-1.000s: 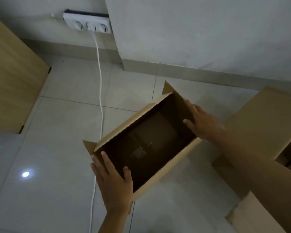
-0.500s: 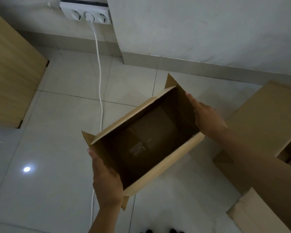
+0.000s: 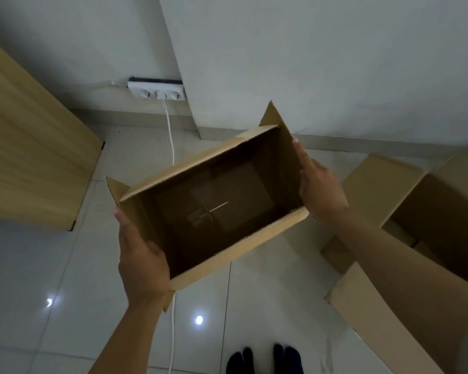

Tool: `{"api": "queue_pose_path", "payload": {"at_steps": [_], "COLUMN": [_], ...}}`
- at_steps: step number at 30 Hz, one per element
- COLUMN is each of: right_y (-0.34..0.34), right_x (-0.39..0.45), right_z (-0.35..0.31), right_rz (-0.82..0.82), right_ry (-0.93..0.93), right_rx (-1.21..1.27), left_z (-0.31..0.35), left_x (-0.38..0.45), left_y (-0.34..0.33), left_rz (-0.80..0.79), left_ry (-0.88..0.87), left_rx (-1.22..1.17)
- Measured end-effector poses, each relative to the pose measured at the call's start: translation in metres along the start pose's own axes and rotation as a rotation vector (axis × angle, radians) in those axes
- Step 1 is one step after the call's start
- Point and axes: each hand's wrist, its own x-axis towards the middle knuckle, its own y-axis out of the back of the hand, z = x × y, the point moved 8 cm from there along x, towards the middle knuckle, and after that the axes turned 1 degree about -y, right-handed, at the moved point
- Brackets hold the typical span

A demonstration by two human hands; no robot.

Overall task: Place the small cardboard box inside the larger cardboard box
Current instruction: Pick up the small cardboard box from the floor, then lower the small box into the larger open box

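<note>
I hold the small cardboard box [image 3: 214,209] in the air above the floor, its open top facing me and its inside empty. My left hand [image 3: 139,260] grips its near-left end wall, thumb inside. My right hand [image 3: 318,190] presses flat against its far-right end wall. The larger cardboard box [image 3: 430,217] stands open on the floor to the right, partly hidden by my right forearm; its flaps [image 3: 384,306] spread outward.
A white power strip [image 3: 157,93] sits at the wall base, its white cable [image 3: 170,141] running down across the tiled floor beneath the box. A wooden cabinet [image 3: 30,163] stands at the left. My feet in dark socks [image 3: 265,359] are at the bottom edge.
The small box has risen off the floor in both hands and turned a little. My left hand has shifted to grip the end wall. The view has tilted, bringing more wall and my feet in.
</note>
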Motion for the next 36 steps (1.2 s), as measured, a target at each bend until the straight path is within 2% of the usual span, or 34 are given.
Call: {"api": "queue_pose_path", "payload": {"at_steps": [7,14,22,30,36], "right_y": [0.104,0.184,0.236,0.240,0.221], "right_x": [-0.059,-0.136,-0.244,-0.340,-0.389], "right_z": [-0.004,0.045,0.140,0.250,0.316], "right_rz": [0.134,0.289,0.439,0.559,0.519], "right_ry": [-0.123,-0.324,-0.548,-0.766,-0.886], "right_rx": [0.053,0.115,0.185,0.253,0.339], "left_z": [0.081,0.170,0.271,0.350,0.380], "left_x": [-0.004,-0.031,-0.101,-0.193,-0.247], "left_y": [0.078,0.089,0.041,-0.040,-0.103], "left_rz": [-0.027,-0.142,-0.287,-0.377,-0.418], "left_ry": [-0.165,-0.352,-0.546,-0.749,-0.809], "left_rx": [0.003,-0.018,-0.059,0.048,0.170]}}
